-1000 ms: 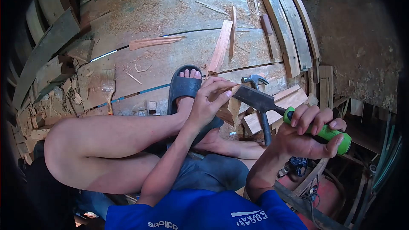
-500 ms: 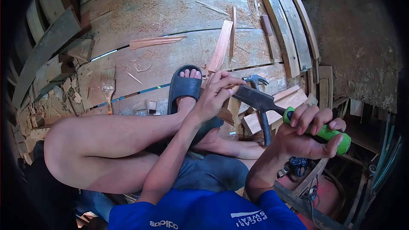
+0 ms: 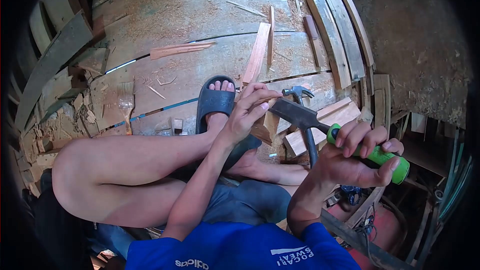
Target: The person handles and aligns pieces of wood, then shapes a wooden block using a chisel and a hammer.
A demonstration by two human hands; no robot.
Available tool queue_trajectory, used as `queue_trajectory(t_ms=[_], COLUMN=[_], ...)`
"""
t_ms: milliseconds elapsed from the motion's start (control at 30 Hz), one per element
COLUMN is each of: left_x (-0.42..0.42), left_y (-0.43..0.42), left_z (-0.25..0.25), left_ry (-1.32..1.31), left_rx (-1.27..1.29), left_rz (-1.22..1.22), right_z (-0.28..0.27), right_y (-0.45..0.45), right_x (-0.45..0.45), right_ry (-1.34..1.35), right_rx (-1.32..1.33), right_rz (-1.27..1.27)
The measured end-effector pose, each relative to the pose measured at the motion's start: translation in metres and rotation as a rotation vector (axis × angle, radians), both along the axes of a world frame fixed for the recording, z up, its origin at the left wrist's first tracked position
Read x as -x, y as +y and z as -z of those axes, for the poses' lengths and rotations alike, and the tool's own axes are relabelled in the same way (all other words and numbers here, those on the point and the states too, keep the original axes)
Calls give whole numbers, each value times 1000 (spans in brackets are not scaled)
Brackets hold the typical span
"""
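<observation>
My right hand [image 3: 362,152] is wrapped around the green handle of a chisel [image 3: 295,114]. Its broad dark blade points left, with the cutting end close to the fingertips of my left hand [image 3: 247,112]. That left hand is closed over a wooden block [image 3: 266,129], which shows below the fingers; the palm hides much of it. Thumb and forefinger lie near the chisel's edge; whether they touch it is hard to see. Just behind the blade lies a claw hammer [image 3: 310,146], partly covered by the chisel.
My foot in a dark slide sandal [image 3: 217,102] rests on the plank floor. Cut wood pieces [image 3: 325,125] lie beside the hammer. A flat brush [image 3: 126,101] is at left, and a reddish wood strip [image 3: 257,52] ahead. Long boards [image 3: 332,30] run along the right.
The chisel and my right hand have shifted slightly left and down, the blade tip staying by my left fingers. The whole view has moved a little. Both grips stay the same.
</observation>
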State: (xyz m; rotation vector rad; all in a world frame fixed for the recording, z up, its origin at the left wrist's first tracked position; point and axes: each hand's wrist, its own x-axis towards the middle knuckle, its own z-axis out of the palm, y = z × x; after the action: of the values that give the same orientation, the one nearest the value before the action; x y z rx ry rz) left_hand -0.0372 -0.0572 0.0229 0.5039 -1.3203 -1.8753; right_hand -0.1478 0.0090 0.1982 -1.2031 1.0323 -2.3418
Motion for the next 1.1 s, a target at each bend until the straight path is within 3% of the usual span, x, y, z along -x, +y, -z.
queue_trajectory(t_ms=[933, 1100], left_x=[1, -1], left_y=[4, 1], left_z=[-1, -2], left_ry=[39, -36], left_rx=[23, 49], left_rz=[-14, 7], right_z=[-7, -4], right_y=[-22, -27], right_x=[-14, -10], right_ry=[52, -67], right_rx=[-75, -25], right_rz=[107, 83])
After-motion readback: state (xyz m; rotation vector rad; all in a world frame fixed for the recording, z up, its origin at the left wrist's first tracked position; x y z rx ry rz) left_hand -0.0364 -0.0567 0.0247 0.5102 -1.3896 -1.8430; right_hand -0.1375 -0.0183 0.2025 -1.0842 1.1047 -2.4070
